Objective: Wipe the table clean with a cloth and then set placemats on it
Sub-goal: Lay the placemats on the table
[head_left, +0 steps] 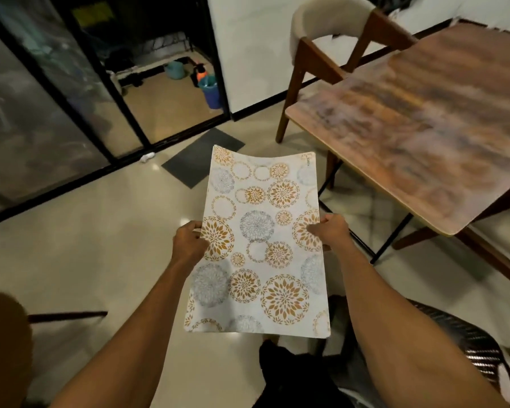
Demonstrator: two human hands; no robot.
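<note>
Placemat [259, 245] white, gold and grey floral medallions; worktop [424, 122] brown woodgrain; floor mat [198, 160] dark grey; bucket [211, 92] blue.

1. Placemat [256, 245]: thin, flexible sheet, smooth, printed with gold and grey flower rings.
2. Surface [424, 128]: wood grain, low sheen.
3. Floor [100, 245]: glossy pale tile.
4. Chair [315, 54]: wood frame, cloth back.

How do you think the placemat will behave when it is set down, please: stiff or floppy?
Probably bendy but not limp: the placemat bows between the left hand and right hand, yet its far end juts out without drooping. Likely light, since each hand only pinches an edge. Its smooth-looking face might slide on the table.
</note>
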